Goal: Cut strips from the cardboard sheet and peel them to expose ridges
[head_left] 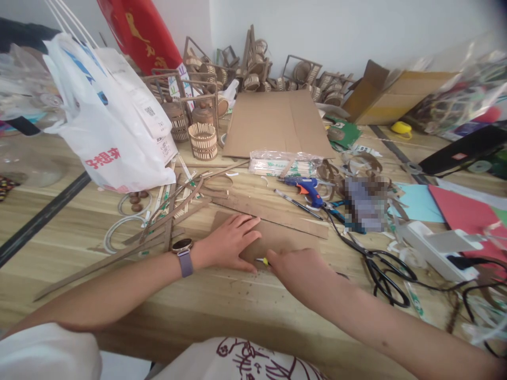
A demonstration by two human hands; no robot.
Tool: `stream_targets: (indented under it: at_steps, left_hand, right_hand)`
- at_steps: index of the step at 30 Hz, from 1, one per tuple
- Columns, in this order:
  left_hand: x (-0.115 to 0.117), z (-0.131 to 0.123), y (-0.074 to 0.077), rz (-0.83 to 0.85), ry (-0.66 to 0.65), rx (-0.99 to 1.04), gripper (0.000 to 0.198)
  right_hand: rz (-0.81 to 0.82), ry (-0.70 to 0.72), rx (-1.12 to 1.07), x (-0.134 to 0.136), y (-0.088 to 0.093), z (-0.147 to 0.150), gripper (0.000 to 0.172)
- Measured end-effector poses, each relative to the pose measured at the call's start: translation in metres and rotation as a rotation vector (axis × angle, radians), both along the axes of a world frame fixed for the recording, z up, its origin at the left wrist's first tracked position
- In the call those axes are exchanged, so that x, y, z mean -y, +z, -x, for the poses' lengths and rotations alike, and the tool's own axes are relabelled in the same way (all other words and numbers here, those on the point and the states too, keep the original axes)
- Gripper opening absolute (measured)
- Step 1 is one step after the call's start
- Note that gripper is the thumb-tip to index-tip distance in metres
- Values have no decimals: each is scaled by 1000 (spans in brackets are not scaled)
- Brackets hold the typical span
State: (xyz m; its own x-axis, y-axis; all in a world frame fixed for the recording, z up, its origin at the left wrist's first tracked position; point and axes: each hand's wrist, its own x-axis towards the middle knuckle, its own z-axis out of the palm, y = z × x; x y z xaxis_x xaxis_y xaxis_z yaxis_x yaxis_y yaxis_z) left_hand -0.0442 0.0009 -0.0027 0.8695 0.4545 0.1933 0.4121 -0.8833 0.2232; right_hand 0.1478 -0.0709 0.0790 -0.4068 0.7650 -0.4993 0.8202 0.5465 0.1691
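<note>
My left hand [233, 240] lies flat with spread fingers on a small brown cardboard piece [293, 244], pressing it to the table. Closed around a yellow-handled craft knife [265, 261], my right hand [291, 269] rests at the piece's near edge. The knife's tip points left, toward my left thumb, and touches or nearly touches the cardboard. Most of the knife is hidden inside the fist. A narrow cardboard strip [273, 217] lies along the far side of the piece. Small crumbs [247, 287] are scattered on the table close to me.
A blue glue gun [307, 190], a pen [297, 203] and black-handled scissors [386, 269] lie to the right. Thin wooden strips [166, 227] spread out on the left, near a white plastic bag [114, 121]. A large cardboard sheet [277, 121] and small slatted buckets [203, 141] stand behind.
</note>
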Motion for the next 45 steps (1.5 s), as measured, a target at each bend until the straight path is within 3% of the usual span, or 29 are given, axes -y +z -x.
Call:
stream_targets:
  at_steps: [5,22,45]
  left_hand:
    - [0,1,1,20,-5,8,77]
    - [-1,2,2,46,10,-27,78]
    - [-2,3,1,49,-4,11,78]
  right_hand:
    - [-3,45,39,-2,6,6,25]
    - [-98,146,-35,2,-11,-16,24]
    - [-5,55,-24,4,-14,-37,33]
